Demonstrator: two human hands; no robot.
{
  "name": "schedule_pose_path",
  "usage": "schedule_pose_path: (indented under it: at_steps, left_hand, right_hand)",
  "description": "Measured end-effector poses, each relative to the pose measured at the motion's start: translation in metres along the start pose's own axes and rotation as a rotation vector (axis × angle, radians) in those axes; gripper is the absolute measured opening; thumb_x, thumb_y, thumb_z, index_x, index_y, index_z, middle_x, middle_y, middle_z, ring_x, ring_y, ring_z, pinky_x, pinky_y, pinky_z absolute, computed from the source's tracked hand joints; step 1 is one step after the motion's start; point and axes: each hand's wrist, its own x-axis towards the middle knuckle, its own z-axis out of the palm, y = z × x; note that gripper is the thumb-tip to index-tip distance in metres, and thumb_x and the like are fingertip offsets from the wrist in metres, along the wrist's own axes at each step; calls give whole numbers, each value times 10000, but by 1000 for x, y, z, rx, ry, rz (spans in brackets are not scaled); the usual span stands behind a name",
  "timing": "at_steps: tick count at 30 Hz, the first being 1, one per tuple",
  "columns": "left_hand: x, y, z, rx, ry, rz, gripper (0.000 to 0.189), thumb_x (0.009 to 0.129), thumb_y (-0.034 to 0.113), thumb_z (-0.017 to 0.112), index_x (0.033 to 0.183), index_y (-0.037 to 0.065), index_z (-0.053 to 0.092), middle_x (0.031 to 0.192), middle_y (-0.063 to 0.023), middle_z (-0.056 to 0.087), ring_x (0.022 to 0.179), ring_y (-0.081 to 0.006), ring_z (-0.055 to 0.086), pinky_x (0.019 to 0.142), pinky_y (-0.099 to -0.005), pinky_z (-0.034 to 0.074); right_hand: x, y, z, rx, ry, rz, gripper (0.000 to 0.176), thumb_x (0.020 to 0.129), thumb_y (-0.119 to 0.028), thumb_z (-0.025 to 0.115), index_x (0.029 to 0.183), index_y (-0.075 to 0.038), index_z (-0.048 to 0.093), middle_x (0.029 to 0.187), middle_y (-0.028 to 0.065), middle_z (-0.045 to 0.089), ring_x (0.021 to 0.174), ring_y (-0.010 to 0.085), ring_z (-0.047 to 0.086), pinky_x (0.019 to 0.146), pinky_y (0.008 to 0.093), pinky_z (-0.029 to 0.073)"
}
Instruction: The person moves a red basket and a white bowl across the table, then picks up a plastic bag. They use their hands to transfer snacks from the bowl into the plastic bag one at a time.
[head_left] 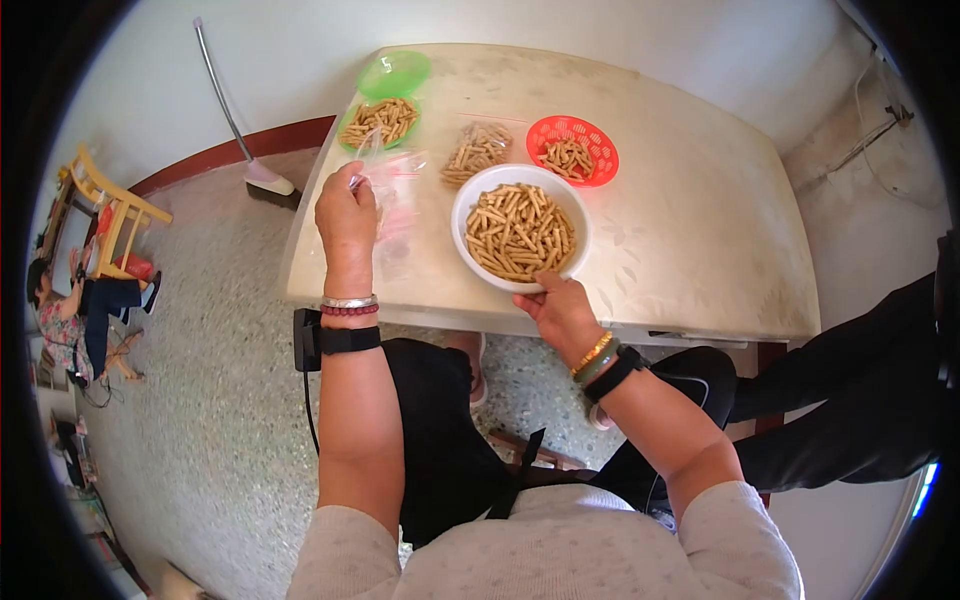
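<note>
My left hand (347,218) is closed around the top of a clear plastic bag (392,200) that rests on the table's near left part. My right hand (562,308) grips the near rim of a white bowl (520,228) full of short tan snack sticks. The bowl sits at the table's front edge, right of the bag. Both wrists wear bracelets and a black band.
On the pale table (700,230) lie a green basket of sticks (379,122), a green lid (394,73), a filled clear bag (478,152) and a red basket (572,150). A mop (235,120) leans at the wall. One person sits far left (70,310), another's dark-clothed legs at right (860,400).
</note>
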Motion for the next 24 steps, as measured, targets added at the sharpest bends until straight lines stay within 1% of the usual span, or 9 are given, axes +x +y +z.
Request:
schedule_pose_path:
  at_steps: [6, 8, 11, 13, 14, 20, 22, 23, 24]
  left_hand:
    - [-3, 7, -3, -13, -4, 23, 304, 871, 18, 609, 1172, 17, 649, 1054, -168, 691, 860, -239, 696, 773, -323, 542]
    - [-4, 9, -4, -27, 1, 18, 380, 841, 17, 621, 1220, 46, 611, 1059, -157, 670, 926, -311, 663, 798, -392, 530]
    - [-5, 12, -5, -51, 28, 39, 414, 839, 14, 620, 1250, 62, 594, 1087, -153, 664, 953, -319, 654, 806, -400, 527]
    - [-5, 9, -2, -49, 48, 47, 414, 839, 12, 619, 1249, 66, 595, 1085, -150, 667, 957, -321, 653, 811, -401, 524]
    - [-4, 7, -2, -47, 69, 60, 414, 840, 10, 617, 1249, 69, 597, 1084, -148, 669, 960, -324, 651, 816, -403, 522]
    - [-3, 9, -9, 51, -42, 3, 384, 844, 36, 630, 1226, 74, 610, 981, -125, 665, 915, -312, 651, 800, -412, 512]
    - [-4, 5, -4, 58, 4, 2, 349, 851, 36, 621, 1198, 63, 623, 941, -134, 649, 895, -316, 648, 787, -415, 513]
    - [-5, 4, -2, 79, 22, 4, 337, 853, 34, 617, 1190, 55, 626, 949, -141, 647, 904, -321, 646, 789, -417, 513]
    - [-7, 2, -1, 105, 33, 6, 326, 855, 33, 613, 1181, 47, 630, 957, -147, 644, 912, -325, 644, 792, -420, 514]
  right_hand:
    - [-5, 0, 1, 36, -62, 108, 236, 986, -125, 528, 1174, 18, 516, 1023, 158, 639, 867, 241, 640, 756, 377, 569]
    - [-19, -7, -8, 30, -100, 158, 237, 983, -132, 539, 1171, 12, 519, 1015, 154, 642, 847, 231, 643, 735, 372, 570]
    - [-38, -24, -18, -225, -243, 368, 291, 958, -150, 572, 1195, 7, 510, 950, 129, 626, 751, 197, 632, 663, 344, 568]
    - [-54, -42, -13, -549, -324, 120, 305, 928, -144, 594, 1190, -5, 523, 937, 95, 629, 708, 151, 624, 632, 300, 554]
    - [-62, -53, -11, -590, -356, 71, 298, 917, -138, 594, 1181, -9, 542, 937, 72, 635, 704, 115, 616, 612, 257, 534]
    - [-89, -96, -15, -845, -425, -141, 261, 930, -150, 590, 1151, -9, 587, 916, 39, 642, 710, 85, 596, 618, 229, 508]
    - [-96, -97, -20, -945, -447, -204, 236, 939, -156, 580, 1129, -19, 609, 906, 25, 649, 730, 85, 604, 626, 234, 504]
    - [-102, -92, -18, -1177, -494, -192, 201, 938, -159, 587, 1077, -22, 631, 862, 37, 656, 744, 98, 614, 646, 259, 509]
    - [-107, -77, -17, -1341, -615, -168, 206, 916, -183, 599, 1011, -7, 650, 847, 117, 680, 767, 206, 660, 684, 346, 534]
